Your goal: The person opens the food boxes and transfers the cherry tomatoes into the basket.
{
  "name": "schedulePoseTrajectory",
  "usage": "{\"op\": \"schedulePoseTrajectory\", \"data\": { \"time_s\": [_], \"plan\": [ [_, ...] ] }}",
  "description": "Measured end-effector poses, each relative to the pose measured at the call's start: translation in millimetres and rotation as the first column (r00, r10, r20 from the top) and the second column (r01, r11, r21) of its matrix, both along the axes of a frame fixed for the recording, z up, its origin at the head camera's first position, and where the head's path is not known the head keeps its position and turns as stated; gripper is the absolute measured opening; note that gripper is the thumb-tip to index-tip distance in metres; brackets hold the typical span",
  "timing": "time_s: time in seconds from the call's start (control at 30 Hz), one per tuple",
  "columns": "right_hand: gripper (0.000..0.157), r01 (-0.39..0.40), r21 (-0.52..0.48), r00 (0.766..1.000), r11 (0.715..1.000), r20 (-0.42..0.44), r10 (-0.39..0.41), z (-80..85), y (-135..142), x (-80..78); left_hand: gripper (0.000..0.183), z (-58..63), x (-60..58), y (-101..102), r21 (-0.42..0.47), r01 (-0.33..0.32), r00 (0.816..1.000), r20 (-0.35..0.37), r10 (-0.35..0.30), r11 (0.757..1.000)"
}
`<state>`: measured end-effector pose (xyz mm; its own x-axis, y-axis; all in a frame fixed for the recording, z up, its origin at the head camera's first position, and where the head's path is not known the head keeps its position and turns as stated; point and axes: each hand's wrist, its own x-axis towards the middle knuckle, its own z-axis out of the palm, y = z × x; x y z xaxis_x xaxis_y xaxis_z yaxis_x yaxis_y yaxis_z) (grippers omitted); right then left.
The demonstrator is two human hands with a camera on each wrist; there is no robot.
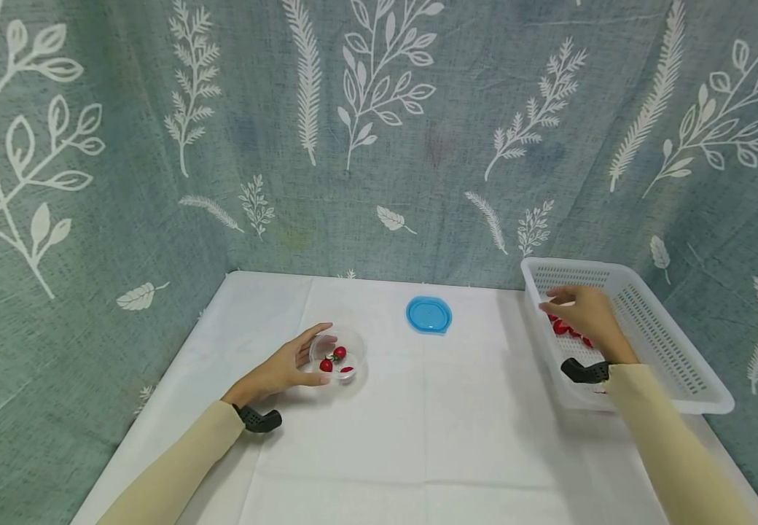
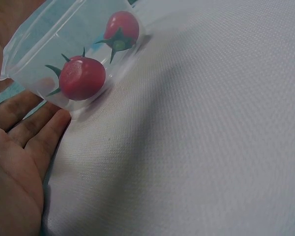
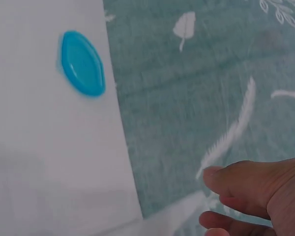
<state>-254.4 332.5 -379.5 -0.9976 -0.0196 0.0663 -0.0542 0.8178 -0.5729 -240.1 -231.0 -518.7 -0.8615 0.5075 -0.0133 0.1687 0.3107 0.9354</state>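
On the left of the table, my left hand [image 1: 290, 364] spans a clear round plastic container [image 1: 356, 343], thumb at the near side and fingers at the far side. Inside it lie small red cherry tomatoes [image 2: 82, 78] with green stems. My right hand [image 1: 585, 313] is over a white perforated plastic basket [image 1: 670, 350], at its left part. Several red tomatoes [image 1: 560, 327] lie under that hand, partly hidden by it. In the right wrist view, the thumb [image 3: 226, 179] and fingers are bent with a gap between them, and nothing shows in it.
A round blue lid [image 1: 428, 315] lies flat at the back middle of the table, between container and basket. White cloth [image 1: 418, 437] covers the table. Grey-green patterned curtains [image 1: 379, 146] stand behind and at both sides, close to the basket's far edge.
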Motion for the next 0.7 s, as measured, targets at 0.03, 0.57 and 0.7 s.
{"op": "schedulePoseTrajectory", "data": {
  "time_s": [0.03,0.57,0.7],
  "plan": [
    [0.049,-0.01,-0.017,1.0,1.0,-0.003,0.01,0.4,-4.9,-0.1,0.107,0.2,-0.2,0.0,0.0,0.001,1.0,-0.001,-0.001,1.0],
    [0.037,-0.15,-0.083,0.988,0.985,-0.056,0.146,-10.3,-83.7,-6.1,0.107,-4.9,-2.3,-0.5,-0.014,-0.007,1.0,-0.002,0.007,1.0],
    [0.036,-0.19,-0.102,0.98,0.976,-0.073,0.183,-13.1,-102.7,-7.0,0.106,-5.4,-2.4,-1.8,-0.013,-0.006,1.0,-0.011,0.006,1.0]
  ]
}}
